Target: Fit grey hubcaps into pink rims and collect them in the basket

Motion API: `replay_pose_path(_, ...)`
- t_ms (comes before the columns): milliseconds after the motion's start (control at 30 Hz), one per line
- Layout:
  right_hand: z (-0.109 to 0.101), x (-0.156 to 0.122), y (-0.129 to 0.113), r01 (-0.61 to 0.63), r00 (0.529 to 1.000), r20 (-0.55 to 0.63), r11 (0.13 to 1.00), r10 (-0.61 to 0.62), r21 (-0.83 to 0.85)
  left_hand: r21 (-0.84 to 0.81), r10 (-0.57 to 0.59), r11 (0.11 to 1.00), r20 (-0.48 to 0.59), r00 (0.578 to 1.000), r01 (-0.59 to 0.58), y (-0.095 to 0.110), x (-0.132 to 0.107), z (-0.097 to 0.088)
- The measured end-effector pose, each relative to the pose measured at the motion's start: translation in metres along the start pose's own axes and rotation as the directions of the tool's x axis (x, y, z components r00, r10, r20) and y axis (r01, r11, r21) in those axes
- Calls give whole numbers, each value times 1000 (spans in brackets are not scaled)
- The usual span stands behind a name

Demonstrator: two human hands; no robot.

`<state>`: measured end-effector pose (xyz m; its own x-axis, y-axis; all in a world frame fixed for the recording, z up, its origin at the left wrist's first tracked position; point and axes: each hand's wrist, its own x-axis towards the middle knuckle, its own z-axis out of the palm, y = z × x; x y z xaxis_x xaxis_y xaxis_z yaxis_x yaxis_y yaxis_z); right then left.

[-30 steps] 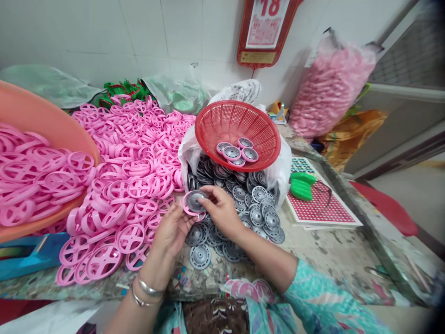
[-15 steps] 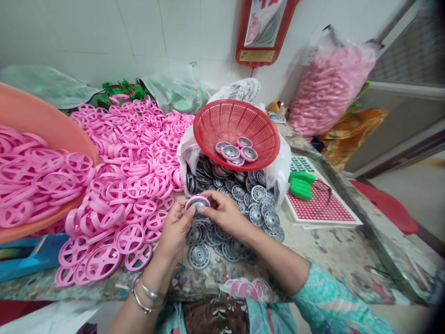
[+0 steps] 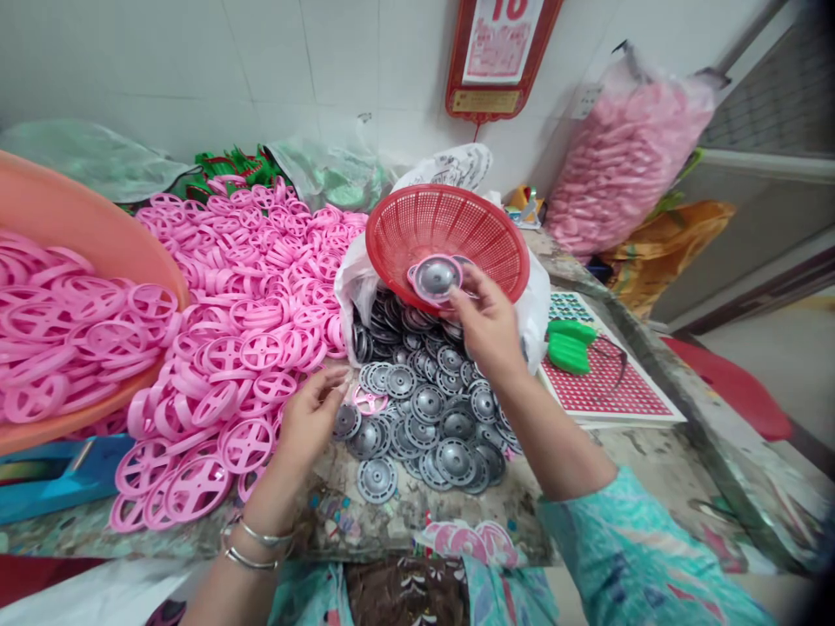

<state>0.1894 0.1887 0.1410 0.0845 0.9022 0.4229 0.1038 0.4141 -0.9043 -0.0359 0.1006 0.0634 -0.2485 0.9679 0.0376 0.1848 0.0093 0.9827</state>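
While the right hand [image 3: 489, 326] grips a pink-rimmed wheel with a grey face [image 3: 437, 278] between thumb and fingers, over the near side of the red basket [image 3: 450, 204], the left hand [image 3: 315, 417] rests loosely curled at the near left edge of the grey discs [image 3: 427, 404], with nothing visible in its fingers. Whether the held wheel touches the basket or hangs just above it, I cannot tell. Judging from how things lie, little is done: the held wheel has both parts together, and parts of other such wheels show behind it in the basket, though hand and wheel hide too much to count them. Far more is left apart. Loose pink wheels [image 3: 261, 287] cover the left of the bench, more lie in the orange basin [image 3: 84, 209] at the far left, and grey discs spill from the white bag [image 3: 352, 291] toward the near edge. One pink piece [image 3: 370, 399] lies among the discs, just beyond the left hand. Compared with half a second ago, when both hands hold a wheel together above the discs, the right hand is now farther away, at the basket, the left is apart from it, and discs that the hands covered then now show.
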Motion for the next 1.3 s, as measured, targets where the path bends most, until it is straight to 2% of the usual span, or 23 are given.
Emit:
replay_pose_path(67, -8, 7, -4, 83, 993, -80, 993, -89, -85, 306, 83, 948, 13, 996, -83, -9, 3, -6)
replay_pose_path(133, -10, -1, -6, 164, 980, -76, 962, -184, -220, 559, 141, 811, 100, 985, -173, -12, 3, -6)
replay_pose_path(167, -8, -9, -6, 211, 974, -26, 936, -227, -283, 643, 149, 734, 158, 976, -216, -12, 2, -5)
replay_pose_path(233, -3, -29, -3, 310, 948, 191, 872, -255, -378, 739, 129, 609, 266, 955, -288, -7, -2, 0)
replay_pose_path(300, 4, -48, 5, 400, 871, 458, 801, -179, -446, 792, 85, 515, 335, 938, -329, 0, -6, 3)
replay_pose_path(367, 10, -62, 16, 461, 780, 624, 708, -36, -535, 836, 30, 432, 361, 932, -338, 7, -10, 3)
replay_pose_path(433, 15, -70, 26, 512, 741, 668, 583, 72, -630, 871, -26, 363, 366, 930, -332, 13, -14, 1)
replay_pose_path(533, 21, -75, 33, 584, 717, 684, 423, 131, -693, 888, -93, 316, 380, 920, -334, 16, -19, -3)
replay_pose_path(633, 23, -76, 34, 632, 689, 710, 358, 147, -687, 882, -101, 330, 388, 916, -337, 15, -20, -5)
replay_pose_path(700, 22, -75, 34, 644, 680, 718, 348, 147, -681, 852, -86, 393, 409, 908, -347, 13, -18, -8)
replay_pose_path(767, 20, -75, 34, 648, 679, 720, 347, 141, -678, 783, -73, 511, 451, 890, -355, 9, -15, -11)
replay_pose_path(833, 18, -74, 34, 647, 679, 721, 352, 140, -677, 653, -44, 677, 495, 868, -338, 3, -12, -14)
replay_pose_path(900, 17, -74, 35, 641, 679, 720, 363, 143, -676, 486, -1, 829, 496, 868, -277, -3, -10, -15)
replay_pose_path(933, 17, -74, 35, 637, 679, 719, 370, 146, -677, 435, 16, 865, 473, 881, -249, -6, -8, -14)
replay_pose_path(1000, 18, -75, 34, 626, 684, 714, 380, 151, -681, 466, 24, 858, 384, 923, -217, -9, -5, -9)
replay_pose_path(1100, 19, -75, 34, 606, 700, 698, 394, 148, -691, 643, 28, 746, 232, 972, -175, -13, 3, 2)
replay_pose_path(1200, 20, -77, 35, 567, 728, 674, 443, 124, -694, 687, 12, 716, 167, 986, -125, -16, 14, 13)
replay_pose_path(1300, 19, -79, 37, 519, 758, 643, 495, 112, -697, 679, -25, 729, 156, 988, -89, -19, 23, 22)
